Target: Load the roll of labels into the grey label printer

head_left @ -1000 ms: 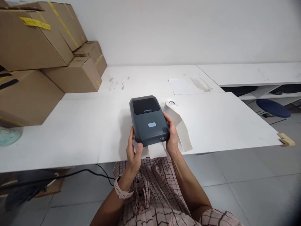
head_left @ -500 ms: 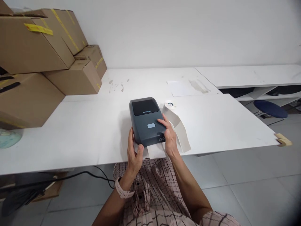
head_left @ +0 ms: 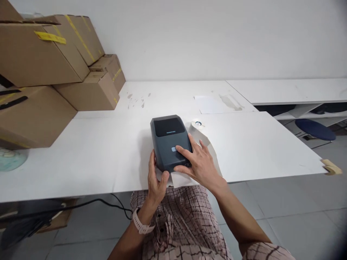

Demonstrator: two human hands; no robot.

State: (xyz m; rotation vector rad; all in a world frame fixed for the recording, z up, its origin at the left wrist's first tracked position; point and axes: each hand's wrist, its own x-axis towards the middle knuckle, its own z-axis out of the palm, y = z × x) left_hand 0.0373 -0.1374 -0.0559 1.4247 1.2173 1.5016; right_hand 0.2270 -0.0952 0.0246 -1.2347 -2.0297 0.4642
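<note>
A dark grey label printer (head_left: 167,139) sits near the front edge of a white table (head_left: 94,155). White label paper (head_left: 180,178) sticks out of its front slot. My left hand (head_left: 156,180) grips the printer's front left corner, thumb against its side. My right hand (head_left: 196,160) lies spread over the printer's top right, with the index finger on the small blue button. A roll of white labels (head_left: 197,126) stands just right of the printer, its loose strip running under my right hand.
Stacked cardboard boxes (head_left: 40,72) fill the table's left rear. A sheet of paper (head_left: 208,104) lies at the back. A blue stool (head_left: 314,129) stands at right beside a low shelf. A black cable (head_left: 81,206) hangs below the table. A tape roll (head_left: 9,159) rests at far left.
My right hand left the printer's right side, moved onto its top and spread out, the index finger reaching the blue button. My left hand kept its hold.
</note>
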